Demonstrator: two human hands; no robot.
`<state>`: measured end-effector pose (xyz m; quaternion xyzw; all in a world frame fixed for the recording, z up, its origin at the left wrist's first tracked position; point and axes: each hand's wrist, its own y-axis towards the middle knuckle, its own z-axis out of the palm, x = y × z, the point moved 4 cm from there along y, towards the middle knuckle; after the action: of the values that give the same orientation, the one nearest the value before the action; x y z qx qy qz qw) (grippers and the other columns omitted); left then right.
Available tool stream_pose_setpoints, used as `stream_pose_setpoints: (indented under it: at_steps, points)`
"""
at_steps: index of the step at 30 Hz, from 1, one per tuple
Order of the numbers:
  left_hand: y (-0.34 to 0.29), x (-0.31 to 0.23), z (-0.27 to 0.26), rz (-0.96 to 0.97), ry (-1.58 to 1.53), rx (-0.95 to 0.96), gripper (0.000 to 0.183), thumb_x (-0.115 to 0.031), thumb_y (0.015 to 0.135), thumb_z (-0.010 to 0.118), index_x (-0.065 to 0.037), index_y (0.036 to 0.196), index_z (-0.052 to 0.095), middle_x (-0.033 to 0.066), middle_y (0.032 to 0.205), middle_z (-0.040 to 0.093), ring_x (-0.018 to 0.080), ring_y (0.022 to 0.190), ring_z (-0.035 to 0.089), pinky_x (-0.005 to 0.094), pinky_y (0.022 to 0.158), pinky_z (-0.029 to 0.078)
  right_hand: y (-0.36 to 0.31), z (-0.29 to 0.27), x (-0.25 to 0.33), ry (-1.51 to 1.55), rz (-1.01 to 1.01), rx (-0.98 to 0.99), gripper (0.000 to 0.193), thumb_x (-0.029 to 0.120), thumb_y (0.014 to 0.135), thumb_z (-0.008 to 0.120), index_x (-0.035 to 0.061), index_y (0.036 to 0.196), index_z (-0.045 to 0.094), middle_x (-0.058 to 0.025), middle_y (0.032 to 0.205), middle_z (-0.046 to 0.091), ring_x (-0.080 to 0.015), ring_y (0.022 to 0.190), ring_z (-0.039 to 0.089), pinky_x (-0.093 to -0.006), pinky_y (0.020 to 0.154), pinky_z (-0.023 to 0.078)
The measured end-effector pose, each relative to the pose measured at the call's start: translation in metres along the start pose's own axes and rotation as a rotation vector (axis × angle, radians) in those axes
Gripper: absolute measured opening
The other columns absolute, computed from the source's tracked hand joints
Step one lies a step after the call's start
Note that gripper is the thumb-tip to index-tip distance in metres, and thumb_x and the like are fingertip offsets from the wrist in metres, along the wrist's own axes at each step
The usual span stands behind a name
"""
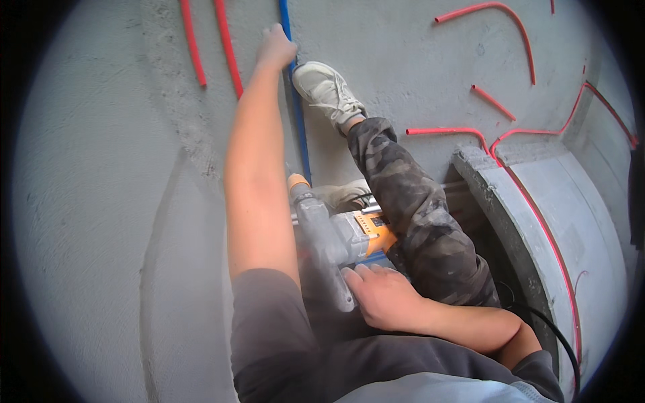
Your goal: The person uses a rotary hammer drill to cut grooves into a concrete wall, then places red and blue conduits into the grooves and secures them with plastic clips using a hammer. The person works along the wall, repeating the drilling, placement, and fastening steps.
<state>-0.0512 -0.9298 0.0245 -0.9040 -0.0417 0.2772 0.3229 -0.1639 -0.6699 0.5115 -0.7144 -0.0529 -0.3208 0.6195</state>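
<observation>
Pointing lengthwise away, blue pipe (pixel 302 127), left fingers (pixel 289 50) closed over it, right fingers (pixel 363 271) at drill (pixel 353 235), grip unclear

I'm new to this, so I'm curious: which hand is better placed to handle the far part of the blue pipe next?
Probably the left hand: it is stretched out to that part of the blue pipe. The right hand is down by the power tool, farther from that spot.

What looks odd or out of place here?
At upper right, a short red tube and a curved red tube seem to lie loose on the grey surface; odd because their ends visibly connect to nothing.
</observation>
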Motion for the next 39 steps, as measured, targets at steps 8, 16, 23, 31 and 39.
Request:
stream_pose_setpoints:
  at_steps: [8,16,23,31,39]
  points:
    - [0.02,0.003,-0.011,-0.011,0.05,-0.165,0.057,-0.039,0.083,0.081,0.001,0.12,0.066,0.0258,0.12,0.073,0.0445,0.115,0.071,0.053,0.101,0.055,0.007,-0.007,0.005,-0.049,0.044,-0.053,0.048,0.011,0.087,0.067,-0.0005,0.133,0.059,-0.0136,0.103,0.063,-0.0331,0.093,0.068,-0.0439,0.075,0.057]
    - [0.021,0.001,-0.011,0.028,0.104,-0.15,0.056,-0.031,0.082,0.082,0.0,0.124,0.064,0.0271,0.121,0.073,0.0458,0.112,0.071,0.0531,0.098,0.056,0.009,-0.009,-0.001,0.046,0.057,-0.044,0.042,0.013,0.091,0.063,0.0016,0.131,0.06,-0.0116,0.098,0.062,-0.0314,0.087,0.067,-0.044,0.069,0.056]
    - [0.028,-0.013,-0.03,0.078,0.057,-0.095,0.05,-0.026,0.079,0.082,0.0,0.118,0.065,0.0304,0.118,0.073,0.0483,0.115,0.069,0.0534,0.098,0.056,0.015,-0.01,0.007,0.022,0.068,-0.151,0.039,0.016,0.092,0.061,0.0043,0.129,0.062,-0.0073,0.09,0.06,-0.0275,0.08,0.066,-0.0415,0.063,0.053]
    - [0.025,-0.005,-0.026,0.098,-0.023,-0.092,0.044,-0.029,0.074,0.085,-0.003,0.105,0.069,0.0285,0.107,0.074,0.0456,0.107,0.072,0.0531,0.092,0.057,0.013,-0.016,0.016,0.027,0.152,0.033,0.053,0.019,0.088,0.067,0.001,0.138,0.059,-0.0126,0.105,0.062,-0.0329,0.095,0.067,-0.0426,0.083,0.057]
    - [0.015,0.009,-0.023,0.061,-0.188,-0.099,0.034,-0.031,0.069,0.091,-0.007,0.084,0.074,0.014,0.081,0.072,0.0292,0.077,0.07,0.0428,0.073,0.055,0.012,-0.027,0.021,0.054,0.133,0.013,0.057,0.016,0.088,0.067,-0.0002,0.141,0.056,-0.0151,0.11,0.062,-0.0342,0.1,0.067,-0.0443,0.088,0.057]
